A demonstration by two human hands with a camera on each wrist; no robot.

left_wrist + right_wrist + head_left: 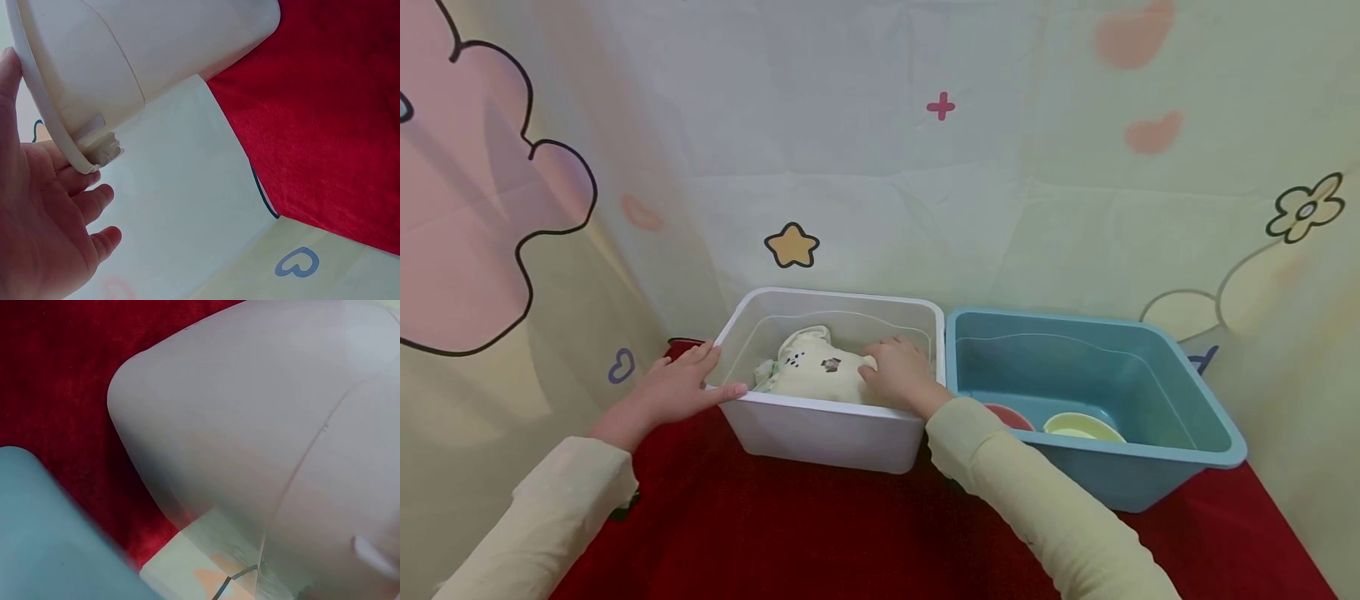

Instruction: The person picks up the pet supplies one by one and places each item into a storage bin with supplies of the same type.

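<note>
My left hand (681, 385) rests on the left front corner of a white plastic bin (835, 433). Its thumb lies over the front rim and its fingers reach across the left rim; the left wrist view shows the hand (53, 212) with its fingers spread loosely around that rim. Inside the bin lies a bulky cream cloth bundle (816, 375) with small dark prints. My right hand (904, 373) reaches over the front rim and pinches the bundle's right end between thumb and fingers. The right wrist view shows mainly the bin's outer wall (237, 425).
Close on the right stands a blue plastic bin (1120, 479), holding a red round dish (1009, 417) and a pale yellow bowl (1082, 427). Both bins stand on a red cloth (820, 533). A printed curtain (880, 225) hangs behind and at the sides.
</note>
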